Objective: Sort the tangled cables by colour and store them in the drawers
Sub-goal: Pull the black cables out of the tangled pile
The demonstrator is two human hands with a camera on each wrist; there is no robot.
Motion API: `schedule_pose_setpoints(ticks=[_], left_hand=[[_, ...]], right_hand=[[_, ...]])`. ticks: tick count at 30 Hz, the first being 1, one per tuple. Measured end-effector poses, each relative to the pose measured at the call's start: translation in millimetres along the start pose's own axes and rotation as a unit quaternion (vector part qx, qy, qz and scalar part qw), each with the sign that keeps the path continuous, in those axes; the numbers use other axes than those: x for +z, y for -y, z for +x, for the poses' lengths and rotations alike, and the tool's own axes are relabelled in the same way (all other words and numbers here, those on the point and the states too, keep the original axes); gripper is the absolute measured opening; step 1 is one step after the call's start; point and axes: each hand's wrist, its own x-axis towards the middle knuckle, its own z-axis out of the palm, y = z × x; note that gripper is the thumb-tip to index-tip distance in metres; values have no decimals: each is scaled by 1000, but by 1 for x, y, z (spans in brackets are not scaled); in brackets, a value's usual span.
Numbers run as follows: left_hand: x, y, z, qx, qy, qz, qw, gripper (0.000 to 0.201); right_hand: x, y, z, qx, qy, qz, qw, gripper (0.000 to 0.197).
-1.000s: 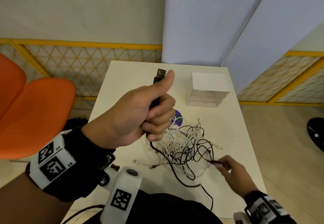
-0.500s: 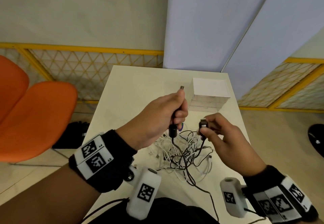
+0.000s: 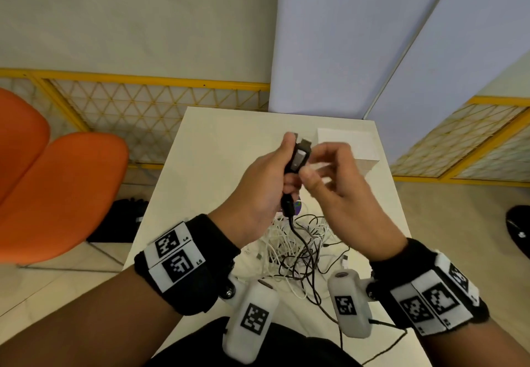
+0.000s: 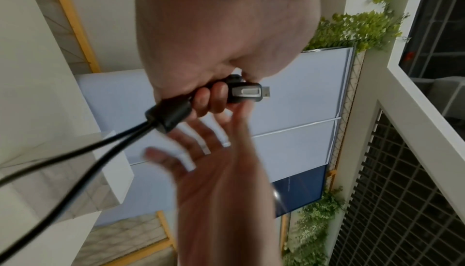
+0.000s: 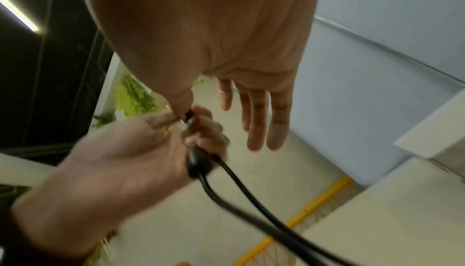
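Note:
My left hand (image 3: pixel 282 174) is raised over the table and grips a black cable, with its USB plug (image 3: pixel 300 155) sticking up from the fist. In the left wrist view the fingers (image 4: pixel 211 99) curl round the plug (image 4: pixel 247 93), and two black cords hang from a thick bead (image 4: pixel 171 116). My right hand (image 3: pixel 329 171) is beside it, fingers straight and spread, with only the thumb (image 5: pixel 182 105) touching the plug. A tangled pile of white and black cables (image 3: pixel 289 249) lies on the table below. A white drawer unit (image 3: pixel 361 148) stands at the far right, partly behind my right hand.
The white table (image 3: pixel 218 148) has bare surface on its left half. An orange chair (image 3: pixel 66 188) stands to the left, with a black bag (image 3: pixel 120 220) on the floor beside it. A yellow mesh fence (image 3: pixel 143 99) runs behind the table.
My right hand lifted a black plug from the pile up to my left hand, then opened its fingers. My left hand lowered and now holds both cord ends.

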Motion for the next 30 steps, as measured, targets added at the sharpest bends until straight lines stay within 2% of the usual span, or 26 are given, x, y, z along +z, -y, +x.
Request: schedule_pose_setpoints(ticks=[2,4,5,7,10,14,16,20,22,24,27,30], left_hand=[[-3,-9,0,21,11,-15,1000,46],[-8,-19,0,65,14,-7,998,33],[-11,-24,-1,79,10,-5,997,30],[-17,-35,-4,84,10,-13,996,39],[-24,-53,-14,58,31,-52,997,51],[-25,-62,-28,35,57,-19,998,48],[-23,-56,-31,15,52,21,998,42],[-26,-37,-25,-40,9,121,992,30],[-25,-29,-23,-72,12,175,982,38],[-22,-25,-23,-90,25,232,968,35],[-18,-29,-23,-84,30,306,948,40],[-18,-36,-21,-53,0,308,950,44]], right_hand=[[6,-13,-5,7,94,-39,995,26],[7,-28,-11,-4,149,-81,986,31],[7,-35,-12,-4,154,-84,985,33],[4,-49,-15,-9,131,-92,987,32],[3,-84,-17,-14,103,-142,984,29],[2,-144,-24,68,115,-165,977,27],[4,-154,-24,95,125,-173,972,26],[11,-107,-13,33,129,-157,979,25],[9,-66,-6,-13,121,-131,984,22],[4,-27,-1,-46,117,-114,985,20],[-7,7,3,-72,116,-104,985,21],[-14,-4,7,-52,109,-106,987,34]])
